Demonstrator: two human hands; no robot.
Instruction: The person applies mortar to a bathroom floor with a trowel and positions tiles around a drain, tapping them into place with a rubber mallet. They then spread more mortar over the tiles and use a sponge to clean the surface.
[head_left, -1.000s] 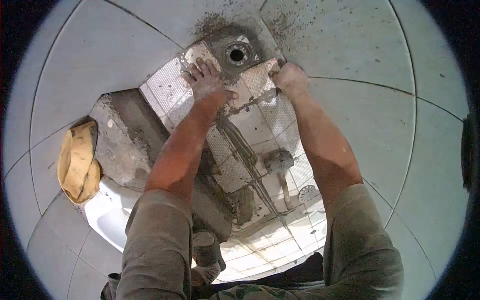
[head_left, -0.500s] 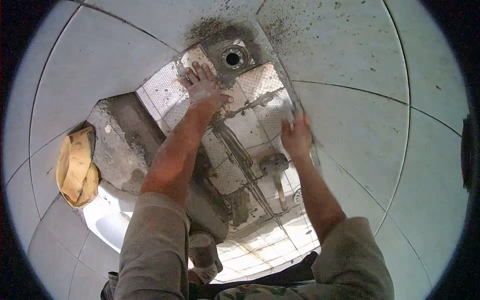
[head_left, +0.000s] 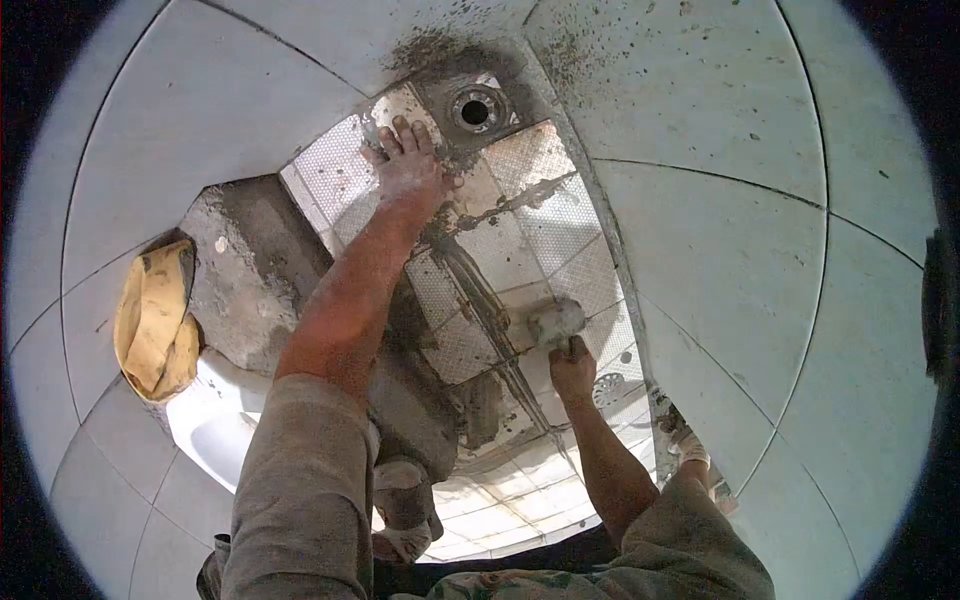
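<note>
My left hand lies flat with fingers spread on a small textured floor tile, just left of the round drain hole. My right hand is wrapped round the handle of a mallet whose head is slightly blurred. The mallet is over the patterned tiles on the right side of the floor. Wet grey mortar runs in a dark line between the tiles, between my two hands.
Large pale wall tiles surround the small floor. At left are a rough concrete ledge, a yellow cut container and a white ceramic fixture. A loose round drain grate lies right of my right hand.
My right hand has moved down and left from the right-hand tile edge and taken hold of the mallet's handle. My left hand stays pressed on the tile.
</note>
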